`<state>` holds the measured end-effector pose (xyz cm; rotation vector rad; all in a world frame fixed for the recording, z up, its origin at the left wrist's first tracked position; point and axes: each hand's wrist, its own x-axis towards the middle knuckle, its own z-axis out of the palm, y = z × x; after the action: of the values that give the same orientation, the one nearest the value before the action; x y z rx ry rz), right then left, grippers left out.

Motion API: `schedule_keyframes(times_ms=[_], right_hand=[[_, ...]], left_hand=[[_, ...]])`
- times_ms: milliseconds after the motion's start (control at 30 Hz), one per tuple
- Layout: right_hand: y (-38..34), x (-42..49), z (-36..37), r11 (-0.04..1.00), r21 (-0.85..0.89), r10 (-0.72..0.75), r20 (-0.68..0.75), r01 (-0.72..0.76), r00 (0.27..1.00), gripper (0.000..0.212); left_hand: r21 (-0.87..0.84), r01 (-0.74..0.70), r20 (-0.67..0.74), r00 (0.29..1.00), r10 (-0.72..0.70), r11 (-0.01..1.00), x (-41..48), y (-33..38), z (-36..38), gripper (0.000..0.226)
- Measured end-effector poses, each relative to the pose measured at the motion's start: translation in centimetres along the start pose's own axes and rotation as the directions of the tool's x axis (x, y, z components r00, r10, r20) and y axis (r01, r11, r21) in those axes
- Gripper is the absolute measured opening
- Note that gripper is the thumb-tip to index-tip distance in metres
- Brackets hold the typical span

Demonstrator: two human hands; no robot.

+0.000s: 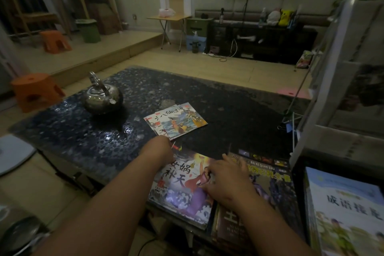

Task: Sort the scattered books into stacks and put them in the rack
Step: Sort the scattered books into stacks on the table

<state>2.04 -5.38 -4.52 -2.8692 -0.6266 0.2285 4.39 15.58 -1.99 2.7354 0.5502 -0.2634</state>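
Pale-blue book (pixel 345 210), cut off by right and bottom edges; brown book (pixel 226 228), mostly hidden under right forearm (pixel 270 230); white rack (pixel 332 68), blurred.

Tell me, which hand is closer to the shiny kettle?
Left. The left hand sits at the far corner of the big picture book, with the kettle beyond it to its left. The right hand rests at that book's right side, farther from the kettle and nearer the person.

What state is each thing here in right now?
kettle: upright
small books: fanned, overlapping, lying flat
picture book: closed, flat
encyclopedia: closed, flat beside it
left hand: at picture book's far corner, grip hidden
right hand: open, resting on both books
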Motion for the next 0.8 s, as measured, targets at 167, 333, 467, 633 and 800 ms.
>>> schedule_keyframes(times_ms=[167,333,467,633,800], right_hand=[[-0.08,0.07,0.01,1.0,-0.008,0.006,0.021,-0.005,1.0,0.062],[-0.04,-0.04,-0.1,1.0,-0.002,0.004,0.022,-0.004,1.0,0.064],[-0.02,0.01,-0.1,1.0,0.002,-0.003,0.004,0.003,1.0,0.062],[-0.04,0.0,0.08,0.999,0.036,-0.011,-0.01,0.012,1.0,0.047],[0.46,0.13,-0.87,0.993,0.118,0.0,-0.079,0.01,0.997,0.034]], left_hand=[[-0.005,0.046,0.013,0.999,-0.046,0.999,0.09,-0.02,0.16,0.018],[0.029,0.028,0.029,0.999,-0.028,0.999,0.34,0.04,0.58,0.006],[0.055,0.021,0.037,0.999,-0.023,0.998,0.52,-0.01,0.65,0.01],[0.006,0.05,0.031,0.998,-0.05,0.999,0.49,0.18,0.65,0.024],[0.049,0.027,0.006,1.0,-0.028,0.998,0.54,0.5,0.73,0.045]])
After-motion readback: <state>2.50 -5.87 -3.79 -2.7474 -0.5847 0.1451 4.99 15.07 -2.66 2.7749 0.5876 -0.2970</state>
